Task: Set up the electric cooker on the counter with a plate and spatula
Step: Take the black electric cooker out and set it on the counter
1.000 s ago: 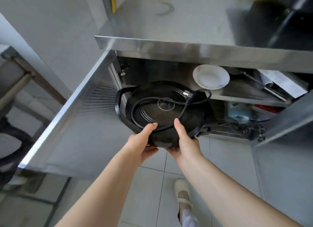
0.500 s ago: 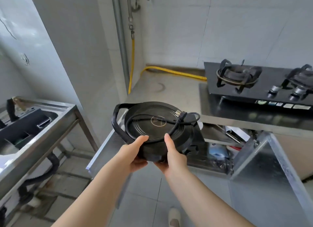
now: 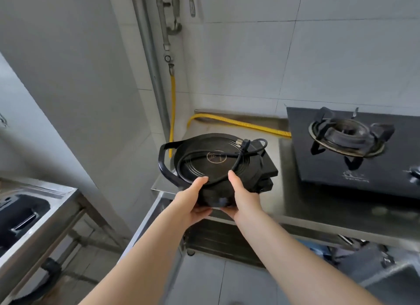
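Note:
The black round electric cooker (image 3: pixel 204 154) has a loop handle on its left side and its black power cord (image 3: pixel 241 153) coiled on top. My left hand (image 3: pixel 191 197) and my right hand (image 3: pixel 243 197) grip its near edge, thumbs on top. It is held over the left end of the steel counter (image 3: pixel 295 204); whether it touches the counter I cannot tell. No plate or spatula is in view.
A black gas stove (image 3: pixel 354 150) sits on the counter to the right. A yellow gas hose (image 3: pixel 236 122) runs along the back wall. An open cabinet door (image 3: pixel 147 225) hangs below the counter. A steel sink stand (image 3: pixel 34 213) is at the left.
Both hands lifted the cooker out of the cabinet under the counter and carried it up and forward over the counter's left end. The view rose from the cabinet to the countertop.

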